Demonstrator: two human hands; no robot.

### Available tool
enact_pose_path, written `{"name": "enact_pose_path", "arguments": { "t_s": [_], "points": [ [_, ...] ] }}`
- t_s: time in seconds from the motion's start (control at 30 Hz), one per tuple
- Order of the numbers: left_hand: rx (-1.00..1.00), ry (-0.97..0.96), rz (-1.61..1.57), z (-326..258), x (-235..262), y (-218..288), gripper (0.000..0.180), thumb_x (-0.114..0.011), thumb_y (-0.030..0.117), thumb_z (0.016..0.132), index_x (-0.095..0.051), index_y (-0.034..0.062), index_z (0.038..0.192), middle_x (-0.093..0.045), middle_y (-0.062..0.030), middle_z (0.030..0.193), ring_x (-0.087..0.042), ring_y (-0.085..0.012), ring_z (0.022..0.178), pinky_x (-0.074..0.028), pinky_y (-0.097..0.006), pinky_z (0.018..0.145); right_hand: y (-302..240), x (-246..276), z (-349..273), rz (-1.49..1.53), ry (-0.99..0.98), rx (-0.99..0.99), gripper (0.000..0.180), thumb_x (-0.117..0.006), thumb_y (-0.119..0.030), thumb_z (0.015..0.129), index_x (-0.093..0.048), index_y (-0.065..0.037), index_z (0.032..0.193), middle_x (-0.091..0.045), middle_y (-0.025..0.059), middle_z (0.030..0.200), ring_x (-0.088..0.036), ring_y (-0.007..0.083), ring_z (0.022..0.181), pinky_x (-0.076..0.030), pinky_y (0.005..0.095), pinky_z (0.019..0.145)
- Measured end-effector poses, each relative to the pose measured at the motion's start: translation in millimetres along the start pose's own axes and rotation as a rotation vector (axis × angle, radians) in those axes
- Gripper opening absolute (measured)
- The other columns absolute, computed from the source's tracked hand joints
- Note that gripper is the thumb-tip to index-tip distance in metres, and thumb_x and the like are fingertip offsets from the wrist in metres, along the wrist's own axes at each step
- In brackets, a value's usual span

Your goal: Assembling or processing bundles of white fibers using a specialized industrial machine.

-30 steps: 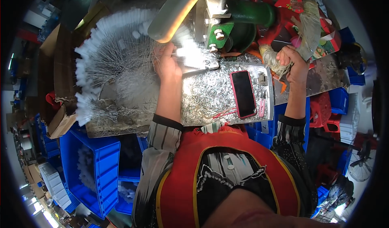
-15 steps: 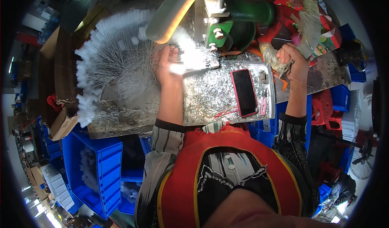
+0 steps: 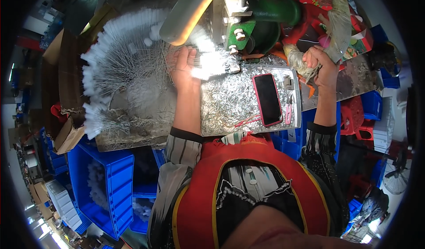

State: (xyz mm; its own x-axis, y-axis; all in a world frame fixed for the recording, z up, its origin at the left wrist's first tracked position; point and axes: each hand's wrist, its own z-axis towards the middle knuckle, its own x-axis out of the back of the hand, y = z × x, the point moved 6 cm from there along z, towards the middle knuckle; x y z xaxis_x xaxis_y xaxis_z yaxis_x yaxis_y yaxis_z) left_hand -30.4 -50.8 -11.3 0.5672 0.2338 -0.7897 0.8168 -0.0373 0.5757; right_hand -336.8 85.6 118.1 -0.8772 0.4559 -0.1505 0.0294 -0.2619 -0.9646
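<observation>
Beside the bright glare under the lamp, my left hand (image 3: 184,68) is raised with its fingers curled. Thin wires cross by the fingertips, but the glare hides what they hold. Left of it spreads a large fan of white-tipped wire brushes (image 3: 126,49), their thin stems pointing towards the hand. My right hand (image 3: 323,66) is wrapped round the cloth-bound handle (image 3: 340,27) of a green hand press (image 3: 274,12). The small metal tooling (image 3: 232,65) at the press's foot is partly washed out by the light.
A phone (image 3: 267,99) with a pink-red rim lies on the foil-covered board (image 3: 226,103), next to a small pink-handled tool (image 3: 288,114). The long lamp (image 3: 190,14) hangs over the work. Blue bins (image 3: 119,196) stand below the table's left edge, and a cardboard box (image 3: 66,85) is at far left.
My left hand has shifted slightly away from me, and its fingers are a little more curled. My right hand stays on the handle with hardly any movement.
</observation>
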Motion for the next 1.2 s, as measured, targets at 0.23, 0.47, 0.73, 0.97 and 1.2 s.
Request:
{"name": "enact_pose_path", "arguments": {
  "t_s": [0.23, 0.47, 0.73, 0.97, 1.2],
  "points": [
    [-0.011, -0.006, 0.001, 4, 1, -2, 0.037, -0.059, -0.005, 0.075, -0.045, -0.0001, 0.109, -0.055, -0.0083, 0.081, -0.056, -0.0173, 0.073, -0.051, -0.029, 0.07, -9, 1, 6, -0.019, 0.004, -0.097, 0.022, -0.054, -0.006, 0.072, -0.048, -0.003, 0.051, -0.041, 0.0047, 0.046, -0.043, 0.0153, 0.045, -0.038, 0.0283, 0.054],
    [0.017, -0.039, 0.008, 3, -7, -2, 0.039, -0.06, -0.006, 0.074, -0.045, 0.0003, 0.11, -0.054, -0.0073, 0.08, -0.056, -0.0169, 0.074, -0.051, -0.027, 0.07, 27, -2, 0, -0.018, -0.099, 0.319, 0.023, -0.051, -0.004, 0.072, -0.045, -0.002, 0.05, -0.043, 0.0057, 0.048, -0.043, 0.0154, 0.046, -0.04, 0.0289, 0.056],
    [0.018, 0.075, -0.061, -8, -2, 0, 0.033, -0.062, -0.005, 0.072, -0.046, 0.0008, 0.1, -0.054, -0.0078, 0.082, -0.056, -0.0175, 0.077, -0.051, -0.029, 0.074, -10, -2, 1, -0.021, 0.066, -0.081, 0.024, -0.055, -0.005, 0.07, -0.046, -0.002, 0.049, -0.041, 0.0048, 0.046, -0.044, 0.0162, 0.045, -0.039, 0.0293, 0.053],
    [-0.065, 0.038, 0.056, 0, -6, 0, 0.038, -0.06, -0.007, 0.072, -0.046, 0.0002, 0.107, -0.053, -0.0075, 0.081, -0.056, -0.0179, 0.077, -0.05, -0.031, 0.078, -8, -2, 2, 0.005, -0.008, -0.013, 0.022, -0.054, -0.007, 0.072, -0.049, -0.001, 0.052, -0.042, 0.0056, 0.046, -0.044, 0.0166, 0.045, -0.039, 0.0289, 0.053],
    [-0.037, 0.072, 0.013, -6, -10, 1, 0.036, -0.06, -0.007, 0.072, -0.048, -0.0004, 0.105, -0.054, -0.008, 0.081, -0.056, -0.0183, 0.077, -0.051, -0.031, 0.077, -8, 3, 7, 0.012, 0.002, -0.11, 0.021, -0.054, -0.005, 0.072, -0.049, 0.0, 0.052, -0.043, 0.0061, 0.047, -0.045, 0.0167, 0.045, -0.04, 0.0296, 0.054]
  ]
}}
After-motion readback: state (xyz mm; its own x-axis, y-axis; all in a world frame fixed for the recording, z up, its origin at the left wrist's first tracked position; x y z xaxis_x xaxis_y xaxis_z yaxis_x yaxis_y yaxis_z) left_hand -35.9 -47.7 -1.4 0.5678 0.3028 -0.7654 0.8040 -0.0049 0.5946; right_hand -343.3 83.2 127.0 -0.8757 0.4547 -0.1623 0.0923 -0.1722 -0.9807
